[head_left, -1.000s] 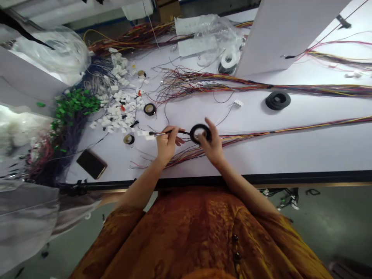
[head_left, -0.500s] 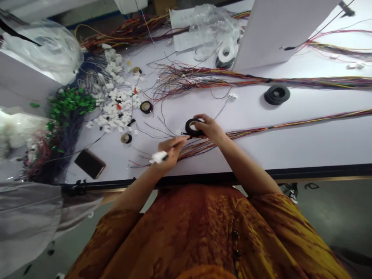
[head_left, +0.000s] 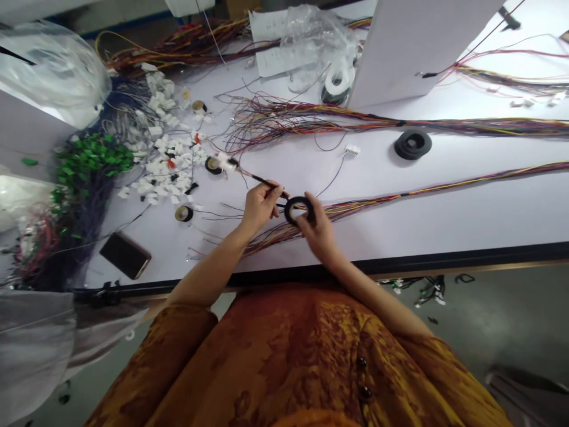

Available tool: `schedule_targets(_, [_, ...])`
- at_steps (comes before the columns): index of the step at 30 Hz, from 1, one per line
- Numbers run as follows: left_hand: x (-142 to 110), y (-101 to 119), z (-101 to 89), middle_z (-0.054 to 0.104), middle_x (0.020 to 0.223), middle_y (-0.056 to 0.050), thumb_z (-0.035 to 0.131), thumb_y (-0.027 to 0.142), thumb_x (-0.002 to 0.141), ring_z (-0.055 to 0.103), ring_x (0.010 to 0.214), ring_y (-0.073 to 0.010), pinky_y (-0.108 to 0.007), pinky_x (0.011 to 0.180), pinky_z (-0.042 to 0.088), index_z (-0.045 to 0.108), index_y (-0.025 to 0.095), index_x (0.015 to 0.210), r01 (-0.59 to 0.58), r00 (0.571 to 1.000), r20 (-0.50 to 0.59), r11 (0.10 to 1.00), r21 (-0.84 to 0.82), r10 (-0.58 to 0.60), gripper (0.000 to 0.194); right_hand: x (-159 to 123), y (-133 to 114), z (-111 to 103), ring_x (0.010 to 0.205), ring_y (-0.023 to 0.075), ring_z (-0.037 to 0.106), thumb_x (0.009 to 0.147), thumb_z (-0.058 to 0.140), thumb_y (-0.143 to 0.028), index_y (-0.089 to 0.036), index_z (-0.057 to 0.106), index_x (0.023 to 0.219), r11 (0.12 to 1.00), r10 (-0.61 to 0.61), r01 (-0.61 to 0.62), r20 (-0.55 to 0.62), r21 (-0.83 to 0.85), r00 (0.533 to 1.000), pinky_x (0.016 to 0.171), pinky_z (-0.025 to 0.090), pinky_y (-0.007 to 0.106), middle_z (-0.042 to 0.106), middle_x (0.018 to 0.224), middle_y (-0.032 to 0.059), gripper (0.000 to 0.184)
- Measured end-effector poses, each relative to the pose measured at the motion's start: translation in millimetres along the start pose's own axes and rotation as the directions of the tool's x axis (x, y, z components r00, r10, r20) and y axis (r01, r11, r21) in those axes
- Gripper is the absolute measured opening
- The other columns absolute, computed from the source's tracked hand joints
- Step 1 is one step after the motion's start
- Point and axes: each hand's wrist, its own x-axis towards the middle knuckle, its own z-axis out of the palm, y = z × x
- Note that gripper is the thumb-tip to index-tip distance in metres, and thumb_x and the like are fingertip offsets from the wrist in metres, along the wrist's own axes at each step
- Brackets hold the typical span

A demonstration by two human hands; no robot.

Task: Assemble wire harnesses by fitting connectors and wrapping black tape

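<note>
My left hand (head_left: pixel 261 207) pinches a thin wire lead wrapped in black (head_left: pixel 263 179), with a white connector (head_left: pixel 227 163) at its far end pointing up and left. My right hand (head_left: pixel 320 234) grips a roll of black tape (head_left: pixel 299 212) by its right side, close beside the left fingers. Tape seems to run from the roll to the lead, though the exact contact is small. Beneath both hands lies a bundle of coloured wires (head_left: pixel 284 234), its loose ends spread to the left.
White connectors (head_left: pixel 169 169) and green connectors (head_left: pixel 91 160) are heaped at left. A phone (head_left: pixel 125 255) lies near the front edge. A second wire bundle (head_left: pixel 355 121) crosses behind, with a black tape roll (head_left: pixel 413 145) at right. A grey upright panel (head_left: pixel 413 53) stands at the back. A person's grey garment (head_left: pixel 35 344) shows at left.
The connector end of the lead has swung from low over my left wrist to up and left. My right hand with the tape roll has turned slightly. The whole view has shifted a little.
</note>
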Motion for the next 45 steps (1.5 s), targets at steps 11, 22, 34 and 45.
schedule_targets(11, [-49, 21, 8.6, 0.071, 0.100, -0.008, 0.060, 0.021, 0.085, 0.068, 0.092, -0.0219, -0.034, 0.083, 0.055, 0.069, 0.022, 0.090, -0.522, 0.843, 0.413, 0.706, 0.479, 0.344, 0.011, 63, -7, -7, 0.066, 0.0104, 0.054, 0.077, 0.070, -0.043, -0.020, 0.056, 0.107, 0.963, 0.180, -0.204, 0.141, 0.177, 0.973, 0.055, 0.045, 0.022, 0.061, 0.081, -0.0011, 0.041])
schedule_targets(22, [-19, -32, -0.7, 0.069, 0.096, -0.005, 0.079, 0.043, 0.074, 0.071, 0.076, -0.0151, -0.026, 0.065, 0.055, 0.058, 0.018, 0.098, 0.090, 0.991, 0.114, 0.986, -0.142, -0.074, 0.041, 41, 8, -35, 0.046, 0.0076, 0.055, 0.084, 0.063, -0.040, -0.023, 0.055, 0.114, 0.915, 0.328, -0.324, 0.025, 0.239, 0.944, 0.036, 0.039, 0.021, 0.058, 0.079, -0.0017, 0.035])
schedule_targets(34, [-9, -30, 6.1, 0.067, 0.065, -0.002, 0.070, 0.042, 0.082, 0.062, 0.051, -0.0099, -0.019, 0.046, 0.045, 0.064, 0.013, 0.082, 0.043, 0.993, 0.115, 0.998, -0.055, -0.036, 0.029, 18, 13, -34, 0.050, 0.0088, 0.051, 0.087, 0.061, -0.034, -0.025, 0.048, 0.133, 0.981, 0.164, -0.164, 0.016, 0.099, 0.986, 0.043, 0.043, 0.024, 0.061, 0.083, -0.0001, 0.049])
schedule_targets(45, [8, 37, 17.3, 0.060, 0.055, 0.003, 0.059, 0.029, 0.089, 0.050, 0.036, -0.0076, -0.019, 0.041, 0.037, 0.060, 0.014, 0.072, -0.212, 0.939, 0.341, 0.849, 0.484, 0.039, 0.022, -34, 5, 45, 0.057, 0.0125, 0.062, 0.086, 0.060, -0.045, -0.032, 0.028, 0.143, 0.886, 0.183, -0.223, 0.136, 0.406, 0.974, 0.041, 0.049, 0.025, 0.063, 0.096, 0.0025, 0.066])
